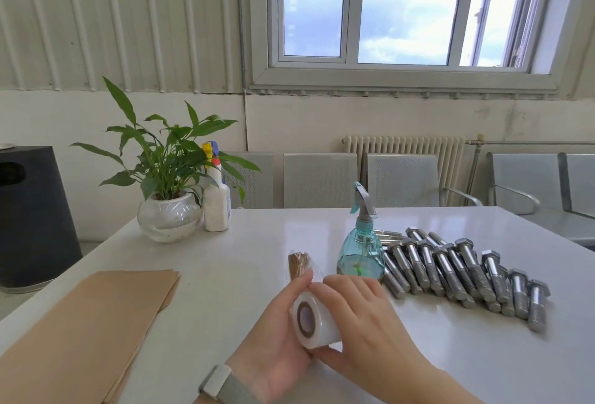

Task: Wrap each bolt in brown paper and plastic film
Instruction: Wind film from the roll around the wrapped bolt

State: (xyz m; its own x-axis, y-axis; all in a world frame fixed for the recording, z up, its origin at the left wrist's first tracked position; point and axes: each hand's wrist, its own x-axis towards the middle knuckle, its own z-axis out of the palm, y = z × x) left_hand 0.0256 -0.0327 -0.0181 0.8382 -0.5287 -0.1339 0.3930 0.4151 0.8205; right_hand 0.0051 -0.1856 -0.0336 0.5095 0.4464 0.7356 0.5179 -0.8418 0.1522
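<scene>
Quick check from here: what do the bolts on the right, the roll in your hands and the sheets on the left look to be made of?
Bolts: bare metal, likely steel, with a silver-grey sheen, hex heads and cut threads.
Roll: thin plastic film, milky white, wound on what seems a brown cardboard core.
Sheets: matte tan paper, kraft-like, in a flat stack.

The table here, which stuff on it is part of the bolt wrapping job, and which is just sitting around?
Part of the job:
film roll, held in both hands
paper-wrapped bolt
bare bolts
brown paper sheets

Just sitting around:
teal spray bottle
white spray bottle
potted plant
</scene>
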